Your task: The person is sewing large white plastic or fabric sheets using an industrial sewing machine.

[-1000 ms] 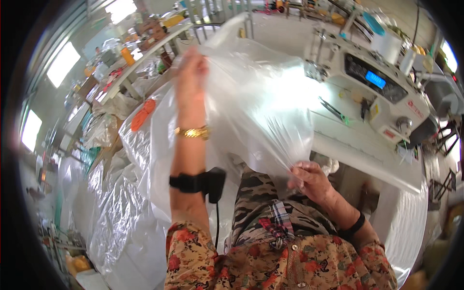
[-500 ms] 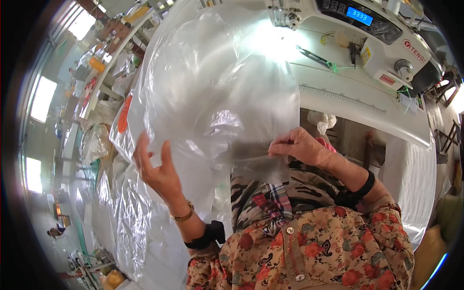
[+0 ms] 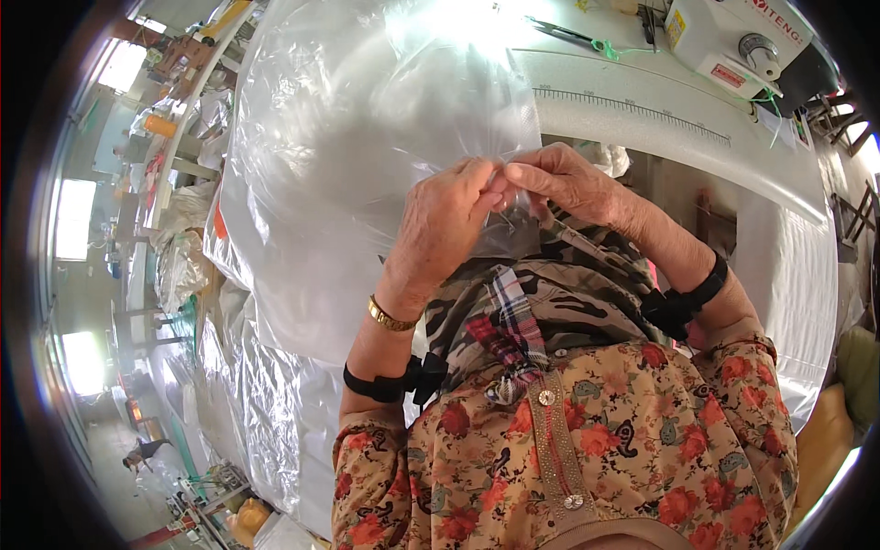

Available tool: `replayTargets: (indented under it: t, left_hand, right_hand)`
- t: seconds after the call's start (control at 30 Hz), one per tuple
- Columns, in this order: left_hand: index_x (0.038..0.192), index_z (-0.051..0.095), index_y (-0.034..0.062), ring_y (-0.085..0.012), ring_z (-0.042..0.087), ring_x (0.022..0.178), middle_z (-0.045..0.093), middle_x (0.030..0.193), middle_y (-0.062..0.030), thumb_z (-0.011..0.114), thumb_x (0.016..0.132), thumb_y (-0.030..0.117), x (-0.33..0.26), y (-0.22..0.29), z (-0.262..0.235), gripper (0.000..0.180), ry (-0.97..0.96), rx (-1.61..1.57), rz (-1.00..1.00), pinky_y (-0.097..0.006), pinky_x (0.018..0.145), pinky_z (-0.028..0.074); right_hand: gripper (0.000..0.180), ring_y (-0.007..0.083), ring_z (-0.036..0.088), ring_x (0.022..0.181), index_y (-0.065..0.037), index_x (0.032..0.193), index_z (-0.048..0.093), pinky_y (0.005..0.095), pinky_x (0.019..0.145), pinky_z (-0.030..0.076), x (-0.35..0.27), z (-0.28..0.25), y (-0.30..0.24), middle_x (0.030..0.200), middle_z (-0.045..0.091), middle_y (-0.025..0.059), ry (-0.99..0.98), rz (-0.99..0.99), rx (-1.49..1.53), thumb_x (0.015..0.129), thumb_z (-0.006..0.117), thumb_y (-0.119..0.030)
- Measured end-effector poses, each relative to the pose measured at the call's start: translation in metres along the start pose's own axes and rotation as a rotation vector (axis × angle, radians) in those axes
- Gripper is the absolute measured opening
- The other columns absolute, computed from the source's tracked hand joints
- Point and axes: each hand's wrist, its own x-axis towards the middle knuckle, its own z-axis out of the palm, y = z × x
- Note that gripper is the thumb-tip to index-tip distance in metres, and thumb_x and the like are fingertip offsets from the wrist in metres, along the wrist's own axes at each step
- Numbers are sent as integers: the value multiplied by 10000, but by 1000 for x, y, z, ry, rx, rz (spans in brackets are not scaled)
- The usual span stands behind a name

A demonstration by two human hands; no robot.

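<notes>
A large sheet of clear plastic film (image 3: 321,165) spreads over the sewing table and hangs down at its near edge. My left hand (image 3: 449,215) and my right hand (image 3: 568,183) meet at the film's near right part, fingertips touching. Both pinch the plastic there, and it gathers into creases around the fingers. What lies exactly between the fingertips is too small to make out. Below the hands, a loose transparent flap hangs in front of my camouflage-patterned apron.
A white sewing machine (image 3: 724,46) stands at the far right. Thread snips (image 3: 573,37) with a green loop lie on the table (image 3: 660,151), beyond a printed ruler scale (image 3: 632,103). Crumpled plastic (image 3: 275,422) is heaped at the left. A person (image 3: 147,454) is visible far off, lower left.
My left hand, open and apart before, has moved right to meet my right hand and now pinches the film. My right hand has risen slightly. The whole view has shifted.
</notes>
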Motion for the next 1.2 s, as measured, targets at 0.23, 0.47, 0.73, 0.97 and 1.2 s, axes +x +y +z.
replayTargets:
  t: [0.23,0.47,0.73,0.97,1.2]
  left_hand:
    - [934,647,11,-298,582,645,599,790,-132,657,833,39,-4,-9,2,105,180,-84,-46,-357,599,454]
    - [921,645,-9,-150,611,652,629,857,-96,627,895,34,-8,11,-18,53,274,-172,-85,-282,571,460]
    - [978,601,11,-309,652,741,650,934,-140,583,918,31,-6,-4,5,65,329,0,96,-377,640,502]
    - [964,586,18,-340,637,849,649,977,-135,573,922,52,-12,-29,53,56,229,88,156,-378,713,506]
    - [949,584,20,-333,624,837,643,993,-120,594,904,72,-14,-30,60,69,231,203,180,-384,708,502]
  right_hand:
    - [339,143,594,708,14,1007,673,286,681,486,-15,15,14,812,666,61,129,-91,-283,834,758,-265]
    - [162,309,642,768,-31,975,681,376,695,513,14,1,7,895,643,122,334,-417,-876,834,680,-111]
    - [176,275,644,786,-93,995,665,413,706,519,44,-21,7,963,616,71,666,-752,-1184,823,686,-123]
    - [162,281,643,776,-89,991,637,388,716,509,-20,-4,52,910,620,80,747,-454,-946,857,687,-167]
    - [243,253,643,751,-35,1033,589,364,696,512,-22,11,68,863,624,135,747,-48,-574,856,693,-164]
